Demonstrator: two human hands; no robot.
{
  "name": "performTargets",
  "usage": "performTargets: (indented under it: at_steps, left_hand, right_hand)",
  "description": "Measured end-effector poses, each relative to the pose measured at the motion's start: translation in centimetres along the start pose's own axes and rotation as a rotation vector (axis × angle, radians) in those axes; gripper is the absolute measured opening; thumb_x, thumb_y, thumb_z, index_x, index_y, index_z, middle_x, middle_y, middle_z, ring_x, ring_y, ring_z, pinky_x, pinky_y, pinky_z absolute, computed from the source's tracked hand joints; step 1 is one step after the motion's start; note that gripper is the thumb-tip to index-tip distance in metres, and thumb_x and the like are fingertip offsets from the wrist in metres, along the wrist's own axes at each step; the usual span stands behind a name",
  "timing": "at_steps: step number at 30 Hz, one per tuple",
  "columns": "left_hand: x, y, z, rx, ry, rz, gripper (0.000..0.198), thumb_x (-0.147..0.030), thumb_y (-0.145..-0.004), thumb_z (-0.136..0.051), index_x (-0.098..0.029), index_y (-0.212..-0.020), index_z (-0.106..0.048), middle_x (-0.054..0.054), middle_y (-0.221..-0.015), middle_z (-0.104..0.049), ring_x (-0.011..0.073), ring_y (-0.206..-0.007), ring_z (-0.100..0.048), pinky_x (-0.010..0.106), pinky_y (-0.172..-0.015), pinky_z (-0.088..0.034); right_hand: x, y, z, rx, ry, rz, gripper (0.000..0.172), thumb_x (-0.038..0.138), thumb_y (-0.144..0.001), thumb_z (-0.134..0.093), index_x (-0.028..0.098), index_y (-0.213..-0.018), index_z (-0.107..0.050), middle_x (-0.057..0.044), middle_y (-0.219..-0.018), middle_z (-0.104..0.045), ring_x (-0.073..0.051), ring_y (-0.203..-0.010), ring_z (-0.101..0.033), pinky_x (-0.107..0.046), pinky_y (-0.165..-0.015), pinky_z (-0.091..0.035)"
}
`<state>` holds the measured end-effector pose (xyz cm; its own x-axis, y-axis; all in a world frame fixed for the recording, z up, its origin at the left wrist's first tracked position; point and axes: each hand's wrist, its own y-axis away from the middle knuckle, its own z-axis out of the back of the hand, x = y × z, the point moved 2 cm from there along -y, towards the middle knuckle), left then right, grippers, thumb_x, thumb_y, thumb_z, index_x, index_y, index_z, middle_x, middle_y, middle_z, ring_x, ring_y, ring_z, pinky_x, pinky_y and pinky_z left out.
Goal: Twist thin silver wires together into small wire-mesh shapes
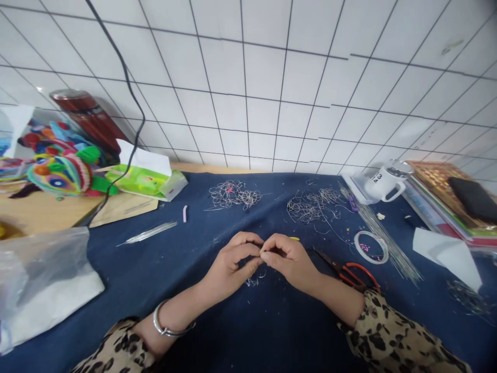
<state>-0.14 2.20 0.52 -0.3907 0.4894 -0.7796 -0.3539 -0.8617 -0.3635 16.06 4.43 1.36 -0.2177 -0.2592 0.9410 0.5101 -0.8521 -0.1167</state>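
Observation:
My left hand (232, 264) and my right hand (289, 259) meet fingertip to fingertip over the dark blue cloth (186, 264). Both are curled in a pinch around a small thin wire piece (256, 280) that dangles just below them. The part inside the fingers is too small to make out. A silver bangle (166, 326) circles my left wrist. Leopard-print sleeves cover both forearms. Red-handled scissors (351, 272) lie just right of my right hand.
Two tangles of bent wire (233, 194) (312, 204) lie further back. A bundle of straight wires (388, 241), a tape ring (371, 246), a white mug (386, 182), a tissue pack (149, 178), a colourful craft toy (62, 173) and a plastic bag (42, 282) surround the cloth.

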Motion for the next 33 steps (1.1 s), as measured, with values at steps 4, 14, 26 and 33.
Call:
performTargets:
  at_steps: [4,14,26,33]
  left_hand:
    - [0.1,0.0,0.2,-0.062,-0.066,0.028,0.011,-0.011,-0.081,-0.055,-0.019,-0.083,-0.062,0.007,-0.101,-0.057,0.0187,-0.097,-0.055,0.035,-0.083,-0.047]
    - [1.1,-0.4,1.5,-0.081,-0.335,-0.094,0.011,-0.014,-0.081,-0.055,-0.020,-0.084,-0.064,0.008,-0.104,-0.059,0.0222,-0.101,-0.053,0.041,-0.086,-0.043]
    - [0.7,-0.6,1.9,-0.083,-0.385,-0.114,0.010,-0.013,-0.081,-0.053,-0.019,-0.081,-0.061,0.006,-0.089,-0.059,0.0196,-0.088,-0.053,0.036,-0.079,-0.042]
    - [0.8,-0.6,2.3,-0.135,-0.487,-0.100,0.006,-0.016,-0.081,-0.054,-0.018,-0.081,-0.060,0.006,-0.086,-0.061,0.0198,-0.084,-0.053,0.036,-0.075,-0.040]
  right_hand:
    - [-0.1,0.2,-0.1,0.018,-0.089,-0.051,0.010,0.027,-0.083,-0.053,0.017,-0.081,-0.057,0.002,-0.069,-0.052,-0.010,-0.063,-0.047,-0.021,-0.059,-0.038]
    - [0.8,-0.3,1.4,-0.090,-0.301,-0.098,0.013,0.029,-0.084,-0.054,0.017,-0.078,-0.054,0.003,-0.063,-0.051,-0.009,-0.059,-0.046,-0.023,-0.059,-0.038]
    - [1.0,-0.7,1.7,-0.049,-0.325,-0.112,0.013,0.029,-0.082,-0.056,0.016,-0.080,-0.056,0.003,-0.063,-0.053,-0.009,-0.059,-0.047,-0.022,-0.059,-0.039]
    - [1.0,-1.1,1.6,-0.048,-0.280,-0.092,0.012,0.029,-0.082,-0.056,0.016,-0.080,-0.056,0.002,-0.065,-0.052,-0.009,-0.060,-0.048,-0.022,-0.060,-0.039]
